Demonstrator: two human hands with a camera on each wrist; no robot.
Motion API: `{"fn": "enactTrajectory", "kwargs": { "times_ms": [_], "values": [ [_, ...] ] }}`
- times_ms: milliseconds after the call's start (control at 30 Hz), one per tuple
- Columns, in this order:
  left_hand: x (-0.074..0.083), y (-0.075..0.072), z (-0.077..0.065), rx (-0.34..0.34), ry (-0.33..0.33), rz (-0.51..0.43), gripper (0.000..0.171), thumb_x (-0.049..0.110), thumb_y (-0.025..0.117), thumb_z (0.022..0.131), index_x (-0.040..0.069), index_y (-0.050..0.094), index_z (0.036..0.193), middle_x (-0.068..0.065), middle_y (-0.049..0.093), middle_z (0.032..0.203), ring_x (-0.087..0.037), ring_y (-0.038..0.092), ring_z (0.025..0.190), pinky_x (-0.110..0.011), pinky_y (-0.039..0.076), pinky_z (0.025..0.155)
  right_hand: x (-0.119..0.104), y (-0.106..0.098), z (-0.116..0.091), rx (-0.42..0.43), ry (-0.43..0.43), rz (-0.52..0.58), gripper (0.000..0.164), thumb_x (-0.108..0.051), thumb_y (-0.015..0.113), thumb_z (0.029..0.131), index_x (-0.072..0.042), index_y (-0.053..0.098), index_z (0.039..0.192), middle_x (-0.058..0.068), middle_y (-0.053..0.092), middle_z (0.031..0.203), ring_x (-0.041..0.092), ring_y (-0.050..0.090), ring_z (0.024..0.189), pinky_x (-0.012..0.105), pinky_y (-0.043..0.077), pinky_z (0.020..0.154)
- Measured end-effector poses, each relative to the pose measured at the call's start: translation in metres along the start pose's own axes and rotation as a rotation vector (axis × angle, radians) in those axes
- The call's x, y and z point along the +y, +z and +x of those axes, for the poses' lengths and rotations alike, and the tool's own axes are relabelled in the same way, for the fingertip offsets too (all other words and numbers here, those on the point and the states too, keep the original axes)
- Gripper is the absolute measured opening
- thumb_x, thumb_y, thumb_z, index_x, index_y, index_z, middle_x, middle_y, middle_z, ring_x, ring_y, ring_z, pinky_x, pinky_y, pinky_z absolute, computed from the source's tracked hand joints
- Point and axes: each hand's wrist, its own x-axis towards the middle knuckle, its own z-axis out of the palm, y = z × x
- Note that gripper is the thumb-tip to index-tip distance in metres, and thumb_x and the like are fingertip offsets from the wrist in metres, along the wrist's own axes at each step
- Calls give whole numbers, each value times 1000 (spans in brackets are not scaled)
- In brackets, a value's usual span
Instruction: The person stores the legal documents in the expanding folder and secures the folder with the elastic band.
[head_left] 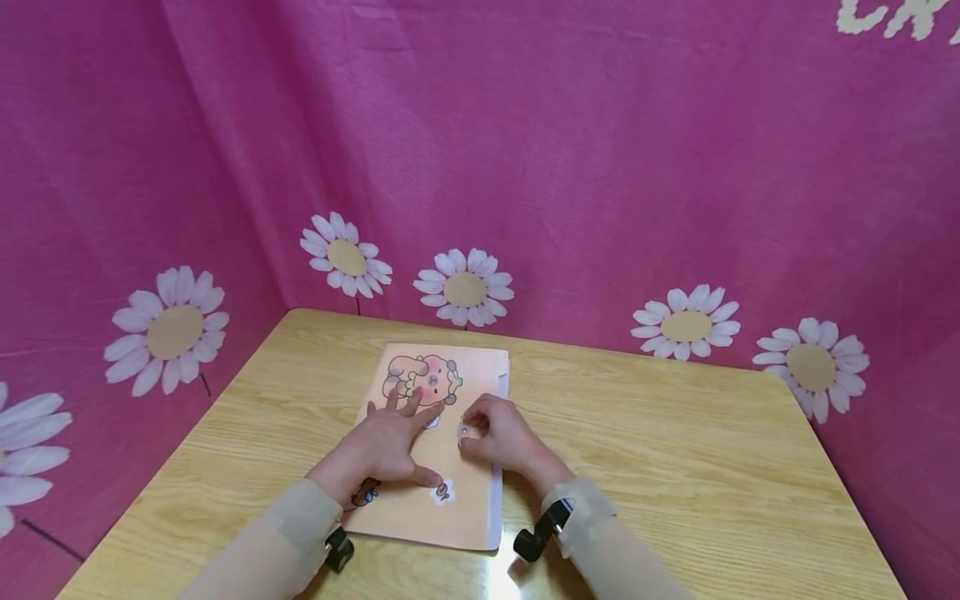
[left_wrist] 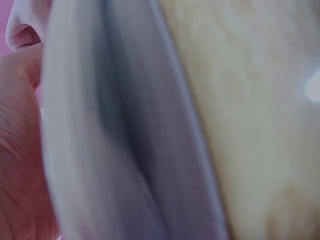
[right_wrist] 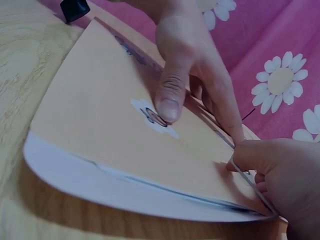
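Note:
A peach folder (head_left: 420, 525) printed with a cartoon bear (head_left: 431, 379) lies on the table, its pale inner layer (right_wrist: 125, 195) showing along the right side. My left hand (head_left: 393, 442) rests on the cover with its fingers spread, the thumb (right_wrist: 170, 105) over a small white-edged print. Over the folder's right half, my right hand (head_left: 498, 432) pinches a thin pale cord (right_wrist: 255, 187) between thumb and fingers. That cord runs toward the folder's edge. A small round spot (head_left: 463, 431) shows beside the right fingertips in the head view. A pale sleeve fills much of the left wrist view.
The wooden table (head_left: 637, 467) extends to the right and left of the folder. A pink cloth (head_left: 525, 167) with white daisies hangs behind it and at both sides. Black wrist-camera mounts (head_left: 536, 537) sit by both wrists.

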Motion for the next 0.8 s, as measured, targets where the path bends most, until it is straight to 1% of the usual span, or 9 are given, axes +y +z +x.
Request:
{"fn": "enactTrajectory", "kwargs": {
  "times_ms": [167, 333, 500, 700, 767, 800],
  "values": [
    [0, 1, 1, 3, 3, 12, 120, 84, 76, 67, 30, 37, 167, -17, 22, 172, -56, 13, 154, -79, 20, 112, -1, 6, 1, 23, 30, 6, 25, -14, 85, 78, -6, 75, 100, 0, 65, 94, 14, 58, 86, 30, 50, 80],
    [0, 1, 1, -2, -9, 28, 120, 84, 76, 68, 30, 36, 167, -17, 22, 172, -56, 13, 154, -78, 20, 112, -2, 11, 0, 53, 69, 14, 27, -16, 84, 78, -7, 74, 101, 1, 65, 96, 16, 58, 87, 31, 49, 80],
    [1, -1, 0, -3, -8, 38, 119, 83, 76, 68, 29, 37, 167, -18, 22, 171, -58, 15, 152, -79, 21, 111, -2, 15, 0, 78, 83, 11, 27, -18, 83, 77, -9, 74, 101, 0, 63, 95, 16, 56, 87, 31, 48, 80],
    [1, -1, -1, -8, -12, 38, 118, 82, 76, 69, 29, 36, 167, -18, 22, 171, -59, 15, 152, -79, 21, 111, -3, 17, 1, 55, 81, -12, 27, -20, 83, 79, -9, 73, 102, -1, 60, 96, 16, 54, 88, 31, 47, 80],
    [1, -1, -1, -11, -16, 30, 117, 81, 76, 70, 29, 36, 167, -17, 21, 172, -58, 14, 152, -79, 19, 112, -4, 16, 2, 39, 84, -31, 29, -22, 83, 80, -8, 73, 103, -1, 59, 97, 16, 54, 88, 31, 46, 80],
    [1, -2, -1, -10, -17, 27, 117, 81, 76, 70, 29, 36, 167, -17, 21, 172, -58, 13, 153, -79, 19, 112, -4, 16, 3, 27, 87, -40, 33, -23, 83, 80, -7, 73, 107, -1, 58, 98, 16, 53, 88, 31, 46, 80]
  ]
}}
